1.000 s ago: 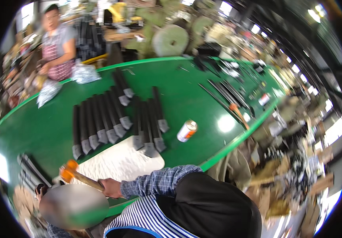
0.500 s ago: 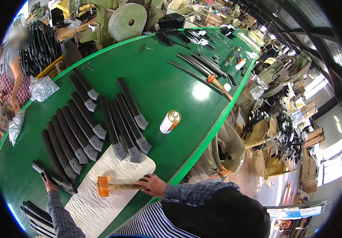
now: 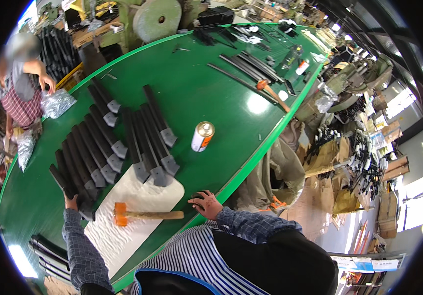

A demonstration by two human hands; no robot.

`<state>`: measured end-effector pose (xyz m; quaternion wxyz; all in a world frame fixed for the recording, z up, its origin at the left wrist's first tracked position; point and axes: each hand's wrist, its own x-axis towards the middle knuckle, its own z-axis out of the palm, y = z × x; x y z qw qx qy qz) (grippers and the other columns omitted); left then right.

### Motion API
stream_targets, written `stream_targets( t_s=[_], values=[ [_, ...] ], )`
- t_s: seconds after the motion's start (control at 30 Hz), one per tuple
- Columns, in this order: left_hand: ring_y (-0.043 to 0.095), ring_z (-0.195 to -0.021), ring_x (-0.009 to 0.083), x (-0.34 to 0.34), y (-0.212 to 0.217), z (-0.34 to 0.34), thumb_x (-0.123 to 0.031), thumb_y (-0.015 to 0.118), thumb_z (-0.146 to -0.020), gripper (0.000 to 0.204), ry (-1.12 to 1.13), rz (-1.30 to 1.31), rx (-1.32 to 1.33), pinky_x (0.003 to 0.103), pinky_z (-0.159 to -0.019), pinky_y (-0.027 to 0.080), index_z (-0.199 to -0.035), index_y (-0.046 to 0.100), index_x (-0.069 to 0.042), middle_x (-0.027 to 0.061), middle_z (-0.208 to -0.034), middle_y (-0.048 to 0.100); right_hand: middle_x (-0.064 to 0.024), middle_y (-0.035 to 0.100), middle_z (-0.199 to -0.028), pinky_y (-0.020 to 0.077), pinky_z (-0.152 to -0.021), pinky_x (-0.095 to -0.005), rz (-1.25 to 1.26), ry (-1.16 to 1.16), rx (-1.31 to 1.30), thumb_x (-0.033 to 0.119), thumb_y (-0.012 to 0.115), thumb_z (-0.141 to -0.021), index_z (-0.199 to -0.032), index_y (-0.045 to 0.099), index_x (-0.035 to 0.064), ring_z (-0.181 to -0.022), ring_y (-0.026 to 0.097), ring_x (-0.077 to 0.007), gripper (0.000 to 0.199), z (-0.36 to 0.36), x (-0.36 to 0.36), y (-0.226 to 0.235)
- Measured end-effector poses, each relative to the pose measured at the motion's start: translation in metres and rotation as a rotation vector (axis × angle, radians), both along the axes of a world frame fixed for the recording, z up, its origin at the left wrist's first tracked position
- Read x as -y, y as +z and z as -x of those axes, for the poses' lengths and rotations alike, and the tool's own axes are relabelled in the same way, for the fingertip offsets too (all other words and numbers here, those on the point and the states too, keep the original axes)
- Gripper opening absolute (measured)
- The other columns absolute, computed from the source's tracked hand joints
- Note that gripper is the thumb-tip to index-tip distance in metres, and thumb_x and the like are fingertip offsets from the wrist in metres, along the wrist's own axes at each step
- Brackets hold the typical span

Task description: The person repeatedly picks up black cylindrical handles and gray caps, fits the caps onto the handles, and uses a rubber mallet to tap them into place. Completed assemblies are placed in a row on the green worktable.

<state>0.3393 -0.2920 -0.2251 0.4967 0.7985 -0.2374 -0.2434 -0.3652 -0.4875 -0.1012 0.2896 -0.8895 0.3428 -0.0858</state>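
Observation:
On the left, my left hand (image 3: 71,202) grips a black angled bar (image 3: 62,183) at the near end of a row of similar black bars (image 3: 89,150); its fingers are partly hidden. My right hand (image 3: 206,204) is above the green table's near edge, fingers apart and holding nothing. Between my hands, a mallet (image 3: 155,215) with an orange head and wooden handle lies on a white rippled pad (image 3: 123,246). Several more black bars (image 3: 147,142) rest with their grey, bent ends over the pad's far end. A spray can (image 3: 203,136) stands beyond them.
More black pieces (image 3: 49,255) lie at the lower left. Black tubes (image 3: 251,66) and a second mallet (image 3: 273,94) are farther right on the green table (image 3: 182,73). Across the table, a person (image 3: 22,93) touches a plastic bag (image 3: 56,103). A sack (image 3: 275,177) stands beside the edge.
My right hand has let go of the orange mallet and moved right. My left hand has set its black bar down against the row. The person opposite has raised a hand to the bag.

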Motion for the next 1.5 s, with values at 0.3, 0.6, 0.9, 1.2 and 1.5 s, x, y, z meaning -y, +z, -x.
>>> stream_targets(
  t_s=[0.3,0.6,0.9,1.2,1.5],
  values=[
    [0.042,-0.133,0.0421,0.298,0.300,0.202,-0.016,0.069,-0.088,0.065,-0.214,-0.054,1.042,0.048,-0.111,0.037,-0.147,0.041,-0.010,0.0244,-0.145,0.043,-0.0067,0.068,-0.097,0.0515,-0.082,-0.0304,0.244,-1.194,0.633,0.007,0.061,-0.096,-0.112,0.064,-0.0001,-0.089,0.064,-0.0151,0.018,0.293,0.258,0.106],
    [0.049,-0.125,0.0377,0.639,0.308,0.605,-0.040,0.071,-0.081,0.058,-1.657,0.190,0.930,0.049,-0.105,0.042,-0.130,0.058,-0.011,0.0198,-0.132,0.052,-0.0171,0.055,-0.130,0.0404,-0.104,-0.0411,0.512,-1.234,0.529,0.037,0.083,-0.078,-0.138,0.047,0.0046,-0.125,0.048,-0.0309,0.077,0.433,0.749,0.168],
    [0.043,-0.134,0.0359,0.759,0.116,0.775,-0.050,0.058,-0.091,0.061,-1.966,0.345,0.737,0.053,-0.113,0.034,-0.139,0.052,-0.014,0.0179,-0.143,0.046,-0.0263,0.049,-0.139,0.0389,-0.109,-0.0495,0.700,-1.313,0.261,0.064,0.081,-0.066,-0.150,0.035,0.0133,-0.128,0.046,-0.0424,0.108,0.514,1.059,0.171],
    [0.041,-0.137,0.0320,0.762,0.087,0.777,-0.049,0.053,-0.095,0.059,-1.954,0.257,0.493,0.050,-0.115,0.034,-0.141,0.050,-0.012,0.0135,-0.147,0.045,-0.0077,0.066,-0.117,0.0485,-0.098,-0.0320,0.712,-0.584,-0.288,0.010,0.058,-0.093,-0.143,0.050,0.0113,-0.109,0.063,-0.0218,0.050,0.693,1.319,0.163],
    [0.033,-0.141,0.0422,0.748,0.069,0.780,-0.041,0.055,-0.093,0.060,-1.933,0.362,0.550,0.058,-0.117,0.026,-0.138,0.049,-0.002,0.0236,-0.149,0.038,-0.0098,0.067,-0.113,0.0519,-0.087,-0.0289,0.379,-0.824,0.296,0.015,0.060,-0.096,-0.135,0.054,0.0013,-0.103,0.064,-0.0179,0.043,0.601,1.316,0.136]
  ],
)
